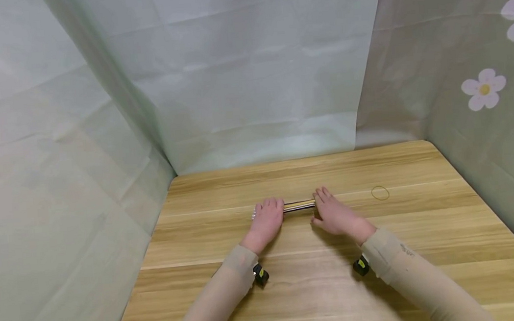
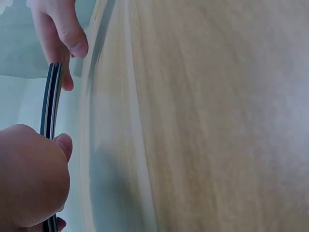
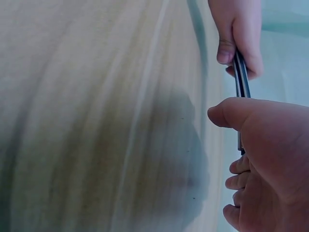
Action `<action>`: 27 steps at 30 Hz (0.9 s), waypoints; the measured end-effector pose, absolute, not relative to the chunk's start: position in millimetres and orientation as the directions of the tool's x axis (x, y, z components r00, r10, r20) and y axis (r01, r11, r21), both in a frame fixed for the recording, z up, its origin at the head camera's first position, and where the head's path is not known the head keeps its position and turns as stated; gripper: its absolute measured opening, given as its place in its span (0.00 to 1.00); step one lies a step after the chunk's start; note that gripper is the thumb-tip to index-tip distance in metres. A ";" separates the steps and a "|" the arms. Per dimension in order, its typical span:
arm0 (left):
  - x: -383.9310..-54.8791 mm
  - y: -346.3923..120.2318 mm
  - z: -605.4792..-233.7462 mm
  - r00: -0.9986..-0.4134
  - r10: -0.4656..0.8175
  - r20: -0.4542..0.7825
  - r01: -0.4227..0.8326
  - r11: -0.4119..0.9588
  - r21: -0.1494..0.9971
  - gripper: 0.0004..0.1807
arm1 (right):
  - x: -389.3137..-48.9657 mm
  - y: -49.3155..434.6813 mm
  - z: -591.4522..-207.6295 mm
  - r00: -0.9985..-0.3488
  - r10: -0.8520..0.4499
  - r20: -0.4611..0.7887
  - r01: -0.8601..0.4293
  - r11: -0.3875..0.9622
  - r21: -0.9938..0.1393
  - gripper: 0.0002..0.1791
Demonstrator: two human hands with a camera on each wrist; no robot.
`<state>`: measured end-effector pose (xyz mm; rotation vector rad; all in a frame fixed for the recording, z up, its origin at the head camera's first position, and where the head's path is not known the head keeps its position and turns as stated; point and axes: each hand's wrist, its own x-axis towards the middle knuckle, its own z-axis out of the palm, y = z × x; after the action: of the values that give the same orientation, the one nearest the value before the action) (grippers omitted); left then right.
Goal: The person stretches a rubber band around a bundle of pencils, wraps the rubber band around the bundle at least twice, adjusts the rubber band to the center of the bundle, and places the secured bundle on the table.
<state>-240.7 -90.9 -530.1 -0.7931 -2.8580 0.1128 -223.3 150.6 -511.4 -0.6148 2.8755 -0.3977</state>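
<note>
A slim bundle of long thin sticks (image 1: 299, 206), striped dark, yellow and white, lies crosswise between the two hands. My left hand (image 1: 267, 218) grips its left part, and pale ends poke out past those fingers. In the left wrist view the thumb presses along the dark side of the sticks (image 2: 50, 104). My right hand (image 1: 333, 214) is at the right end, its fingers extended against it and the thumb held apart. From the right wrist, the palm (image 3: 273, 169) faces the stick ends and partly hides them.
A thin yellow rubber band (image 1: 388, 190) lies on the wooden table (image 1: 421, 248), right of the right hand. Dark wrist devices (image 1: 260, 275) sit under both sleeves. Pale cloth walls (image 1: 257, 91) enclose the table's back and sides.
</note>
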 end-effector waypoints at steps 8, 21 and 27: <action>-238.1 -86.6 -527.9 -0.848 0.517 0.118 0.504 0.855 -0.125 0.08 | -223.1 149.0 -520.3 -0.902 -0.423 -0.083 -0.387 0.879 -0.279 0.46; -237.9 -89.5 -522.7 -0.843 0.525 0.115 0.515 0.850 -0.113 0.09 | -222.7 153.2 -518.1 -0.884 -0.466 0.024 -0.435 0.804 -0.404 0.49; -237.8 -91.7 -521.3 -0.837 0.531 0.130 0.524 0.847 -0.086 0.09 | -223.3 158.8 -516.5 -0.880 -0.473 0.036 -0.453 0.815 -0.361 0.47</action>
<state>-237.8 -91.7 -521.3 -0.8265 -2.8746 0.0698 -223.3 158.8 -516.5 -0.7509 2.9402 -0.5637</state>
